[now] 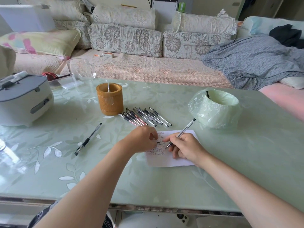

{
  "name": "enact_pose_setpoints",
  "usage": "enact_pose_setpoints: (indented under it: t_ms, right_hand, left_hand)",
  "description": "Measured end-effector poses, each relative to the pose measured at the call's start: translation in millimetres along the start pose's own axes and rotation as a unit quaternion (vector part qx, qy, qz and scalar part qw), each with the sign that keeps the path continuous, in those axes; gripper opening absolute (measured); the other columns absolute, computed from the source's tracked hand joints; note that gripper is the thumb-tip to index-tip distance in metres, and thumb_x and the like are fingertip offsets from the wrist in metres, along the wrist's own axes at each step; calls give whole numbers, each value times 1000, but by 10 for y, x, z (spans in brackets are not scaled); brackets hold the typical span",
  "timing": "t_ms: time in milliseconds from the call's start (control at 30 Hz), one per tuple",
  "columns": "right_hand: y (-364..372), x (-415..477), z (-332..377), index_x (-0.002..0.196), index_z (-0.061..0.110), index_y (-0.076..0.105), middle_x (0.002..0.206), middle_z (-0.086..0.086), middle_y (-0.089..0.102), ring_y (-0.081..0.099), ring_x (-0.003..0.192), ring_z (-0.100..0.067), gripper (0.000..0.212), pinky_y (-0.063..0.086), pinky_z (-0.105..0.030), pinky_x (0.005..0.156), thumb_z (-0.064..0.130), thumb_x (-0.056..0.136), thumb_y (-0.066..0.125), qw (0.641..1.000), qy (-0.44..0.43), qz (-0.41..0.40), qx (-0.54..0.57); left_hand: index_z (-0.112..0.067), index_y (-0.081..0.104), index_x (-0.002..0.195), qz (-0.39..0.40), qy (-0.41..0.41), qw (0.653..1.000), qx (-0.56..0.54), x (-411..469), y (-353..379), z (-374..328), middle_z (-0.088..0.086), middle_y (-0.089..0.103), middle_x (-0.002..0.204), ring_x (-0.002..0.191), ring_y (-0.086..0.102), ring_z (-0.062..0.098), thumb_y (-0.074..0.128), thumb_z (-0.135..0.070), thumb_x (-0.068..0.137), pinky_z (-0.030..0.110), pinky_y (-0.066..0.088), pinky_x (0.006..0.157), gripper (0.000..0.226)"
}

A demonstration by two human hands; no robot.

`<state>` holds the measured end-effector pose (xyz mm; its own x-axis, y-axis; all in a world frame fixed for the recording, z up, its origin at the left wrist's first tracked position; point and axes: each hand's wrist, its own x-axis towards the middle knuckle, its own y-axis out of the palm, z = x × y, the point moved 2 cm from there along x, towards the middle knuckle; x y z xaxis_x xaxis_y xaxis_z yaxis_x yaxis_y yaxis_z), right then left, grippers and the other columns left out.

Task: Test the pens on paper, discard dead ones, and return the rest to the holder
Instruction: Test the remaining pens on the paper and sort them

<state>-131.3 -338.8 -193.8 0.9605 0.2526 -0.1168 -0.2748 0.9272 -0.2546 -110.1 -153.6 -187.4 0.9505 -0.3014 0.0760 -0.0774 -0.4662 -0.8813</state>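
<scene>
My right hand [184, 148] grips a clear pen [184, 131] in writing pose, its tip on the white paper [166, 159] covered with small test marks. My left hand [143, 139] rests on the paper's left edge with curled fingers pinching a small black pen cap [158, 142]. Several pens [144, 116] lie in a row behind the paper, next to the brown cylindrical holder [109, 98], which has one pen in it. One black-grip pen [88, 139] lies apart to the left. A small bin lined with a pale green bag [215, 108] stands at the right, a pen clip showing at its rim.
A grey and white appliance [24, 97] sits at the table's left. A clear glass jug [81, 71] and a red tool [52, 76] stand at the back left. Behind the green glass-topped table [164, 186] is a sofa with cushions and a blue blanket [255, 61].
</scene>
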Motion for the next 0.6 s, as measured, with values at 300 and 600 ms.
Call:
enact_pose_setpoints:
  t_ms: [300, 600]
  right_hand:
    - [-37, 25, 25, 70, 13, 65, 56, -16, 62, 50, 41, -22, 16, 38, -24, 40, 8, 82, 73, 998, -25, 35, -50]
    - [-42, 40, -8, 81, 10, 66, 61, -12, 65, 55, 41, -15, 10, 34, -21, 37, 0, 83, 69, 998, -19, 34, -42]
  left_hand:
    - [-23, 63, 98, 8, -21, 1000, -3, 56, 54, -1, -7, 56, 87, 80, 48, 11, 76, -46, 74, 21, 35, 65, 36]
    - [-22, 64, 98, 7, -30, 999, -21, 78, 68, 9, -8, 54, 85, 80, 46, 11, 78, -46, 73, 17, 33, 60, 38]
